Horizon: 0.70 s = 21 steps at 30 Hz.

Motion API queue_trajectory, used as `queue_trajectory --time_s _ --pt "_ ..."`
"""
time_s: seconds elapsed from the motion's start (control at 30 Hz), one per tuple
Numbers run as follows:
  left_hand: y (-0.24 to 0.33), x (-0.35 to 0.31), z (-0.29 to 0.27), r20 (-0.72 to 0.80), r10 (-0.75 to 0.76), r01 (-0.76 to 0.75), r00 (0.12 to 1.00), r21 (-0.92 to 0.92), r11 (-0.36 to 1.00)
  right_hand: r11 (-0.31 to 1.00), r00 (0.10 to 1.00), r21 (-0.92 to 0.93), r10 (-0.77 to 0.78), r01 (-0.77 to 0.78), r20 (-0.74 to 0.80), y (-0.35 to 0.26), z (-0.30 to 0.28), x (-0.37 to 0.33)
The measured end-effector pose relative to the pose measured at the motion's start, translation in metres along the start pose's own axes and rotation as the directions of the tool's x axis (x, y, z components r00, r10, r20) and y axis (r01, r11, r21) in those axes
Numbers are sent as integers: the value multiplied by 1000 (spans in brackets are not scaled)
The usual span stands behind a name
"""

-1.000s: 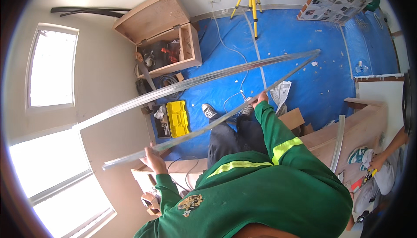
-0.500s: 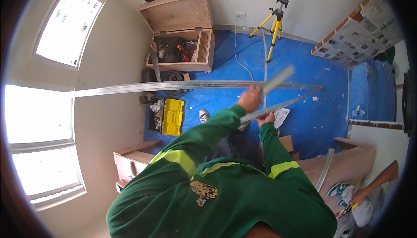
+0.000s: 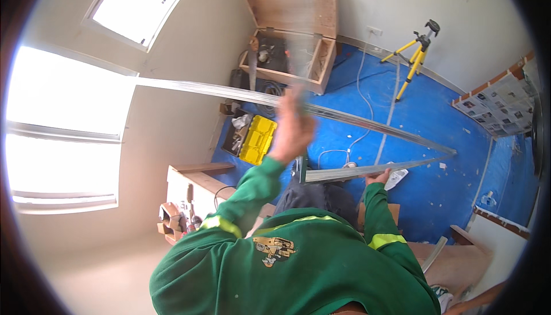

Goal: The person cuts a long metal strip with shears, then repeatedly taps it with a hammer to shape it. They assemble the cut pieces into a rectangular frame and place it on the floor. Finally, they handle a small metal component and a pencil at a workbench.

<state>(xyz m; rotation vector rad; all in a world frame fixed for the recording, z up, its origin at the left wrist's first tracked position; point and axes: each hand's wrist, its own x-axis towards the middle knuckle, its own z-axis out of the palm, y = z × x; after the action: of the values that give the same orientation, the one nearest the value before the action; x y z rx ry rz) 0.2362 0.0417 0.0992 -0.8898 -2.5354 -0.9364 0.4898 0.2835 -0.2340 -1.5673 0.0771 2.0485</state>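
A long metal channel [image 3: 367,124] is bent into a narrow V, its fold at the right. One arm reaches from the fold toward the window, and the other comes back close to my body. My right hand [image 3: 379,177] grips this nearer arm. Raised in front of the channel's far arm, my left hand [image 3: 294,128] is closed on a pale flat strip [image 3: 301,39], so smeared by motion that its exact kind cannot be made out. The nearer arm's free end lies just below my left hand, beside my legs.
Blue sheeting [image 3: 419,194] covers the floor, with small scraps on it. An open wooden chest [image 3: 328,65] stands by the far wall, a yellow tripod [image 3: 410,74] to its right. A yellow-lidded toolbox [image 3: 258,140] sits at left. A wooden bench [image 3: 192,191] is near my left side.
My left hand has moved left, and the strip has swung from slanting right to pointing up, away from me. The view has turned; my right hand still holds the channel.
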Motion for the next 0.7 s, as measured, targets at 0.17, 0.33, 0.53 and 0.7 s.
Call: queue_trajectory --time_s 0.17,0.33,0.53,0.7 --pt "-115 -89 -150 -294 -853 373 432 -802 466 999 1000 -51 -11 10 -13 15 -3 18" --pt "-139 -125 -134 -362 -922 380 135 -841 386 992 994 -71 -103 101 -29 41 -45 24" --pt "-66 14 -3 -146 -399 296 905 -457 839 985 989 -157 -94 75 -114 18 -43 26" --pt "59 25 156 445 0 193 895 -389 901 987 999 -157 -14 8 -34 9 -26 13"
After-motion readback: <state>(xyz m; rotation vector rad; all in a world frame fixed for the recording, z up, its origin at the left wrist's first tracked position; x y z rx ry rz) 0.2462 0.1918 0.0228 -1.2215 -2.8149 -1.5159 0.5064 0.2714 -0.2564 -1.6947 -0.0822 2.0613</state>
